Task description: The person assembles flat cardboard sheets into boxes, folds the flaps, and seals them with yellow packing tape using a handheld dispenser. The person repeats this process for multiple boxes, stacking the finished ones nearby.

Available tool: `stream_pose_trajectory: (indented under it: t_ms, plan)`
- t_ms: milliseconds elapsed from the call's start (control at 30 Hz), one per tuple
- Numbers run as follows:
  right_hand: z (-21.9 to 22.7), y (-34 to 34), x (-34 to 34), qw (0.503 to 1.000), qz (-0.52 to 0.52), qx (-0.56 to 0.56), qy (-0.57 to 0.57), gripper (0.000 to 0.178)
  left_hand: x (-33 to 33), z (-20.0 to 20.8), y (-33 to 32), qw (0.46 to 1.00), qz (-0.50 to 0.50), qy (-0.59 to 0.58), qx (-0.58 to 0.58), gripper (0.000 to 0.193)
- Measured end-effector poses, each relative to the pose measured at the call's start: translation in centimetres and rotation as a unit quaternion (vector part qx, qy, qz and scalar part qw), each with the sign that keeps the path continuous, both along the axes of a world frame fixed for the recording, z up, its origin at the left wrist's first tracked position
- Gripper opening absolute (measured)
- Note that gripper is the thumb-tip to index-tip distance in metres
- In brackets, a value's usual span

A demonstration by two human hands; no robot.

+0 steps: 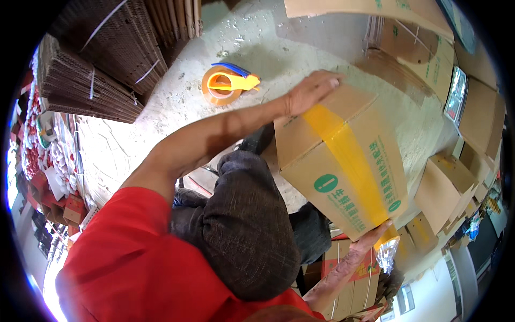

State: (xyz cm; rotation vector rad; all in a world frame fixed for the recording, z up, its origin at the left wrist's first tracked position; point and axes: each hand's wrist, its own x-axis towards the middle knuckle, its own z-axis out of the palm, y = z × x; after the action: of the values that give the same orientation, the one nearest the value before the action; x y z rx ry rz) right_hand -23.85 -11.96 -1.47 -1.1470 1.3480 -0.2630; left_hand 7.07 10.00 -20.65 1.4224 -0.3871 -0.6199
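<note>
A closed brown cardboard box (300,161) with green print is held tilted between my hands, to the right of my knees. A wide strip of yellow packing tape (348,155) runs across its end and along its printed face. My left hand (316,92) grips the far upper edge, its fingertips partly hidden behind the box. At the near lower corner, my right hand (373,236) supports the box, with fingers against the tape. Beside those fingers, a crumpled, shiny tape end (386,252) hangs loose past the edge.
An orange tape dispenser (228,83) with a blue handle and a tape roll lies on the floor (257,32). Bundled flat cardboard (102,64) stands at the far left. Several cartons (445,185) line the right side, and another carton (343,279) is below my right arm.
</note>
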Motion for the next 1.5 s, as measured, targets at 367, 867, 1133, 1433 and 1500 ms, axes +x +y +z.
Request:
stream_pose_trajectory:
  t_ms: [367, 867, 1133, 1433, 1500]
  plan:
    - [-1.6, -0.5, -3.5, 0.967, -0.072, 0.152, -0.191, 0.065, -0.2, -8.0, -1.4, 0.993, 0.071, 0.012, 0.090, 0.044]
    - [-0.4, 4.0, -6.2, 0.992, -0.034, 0.110, -0.043, 0.057, -0.2, -8.5, -1.8, 0.981, 0.127, -0.065, 0.135, 0.035]
    - [-2.6, 2.6, -7.3, 0.993, 0.004, 0.114, -0.019, 0.053, -2.6, -5.6, -1.6, 0.916, 0.166, 0.081, 0.356, 0.037]
    - [-16.3, -0.8, -8.0, 0.987, 0.071, 0.118, 0.078, 0.049, -2.4, 11.6, 4.2, 0.838, -0.112, 0.482, -0.231, 0.051]
    - [-17.3, -2.0, -7.4, 0.987, 0.077, 0.088, 0.109, 0.048, -2.2, 14.2, 2.9, 0.875, -0.082, 0.416, -0.233, 0.052]
